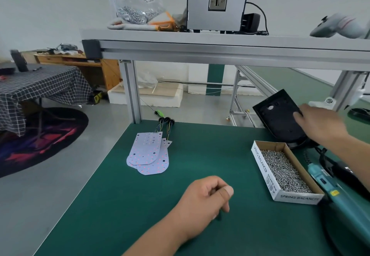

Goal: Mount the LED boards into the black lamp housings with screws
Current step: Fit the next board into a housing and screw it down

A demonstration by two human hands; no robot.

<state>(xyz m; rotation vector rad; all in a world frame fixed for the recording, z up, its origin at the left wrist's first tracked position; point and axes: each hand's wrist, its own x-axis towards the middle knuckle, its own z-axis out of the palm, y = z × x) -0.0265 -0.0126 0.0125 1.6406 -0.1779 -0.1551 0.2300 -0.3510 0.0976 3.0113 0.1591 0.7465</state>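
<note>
One black lamp housing [278, 115] is held tilted, its far edge raised, by the right hand [322, 125]. The thumb is laid on the housing's inner face, while the other fingers are hidden behind its rim. A further dark shape is seen under it, but it cannot be told whether that is a second housing.

The left hand [204, 197] is rested on the green mat [180, 175] with its fingers curled into a fist and the thumb pressed against the index finger; nothing is seen in it.

Three LED boards [146, 149] are laid overlapping, well beyond and left of the left hand's fingers, untouched. One cardboard box of screws [284, 171] is set between the two hands, just nearer than the right fingers. One teal screwdriver [324, 179] is laid just beside the box, on the side away from the left fingers.
</note>
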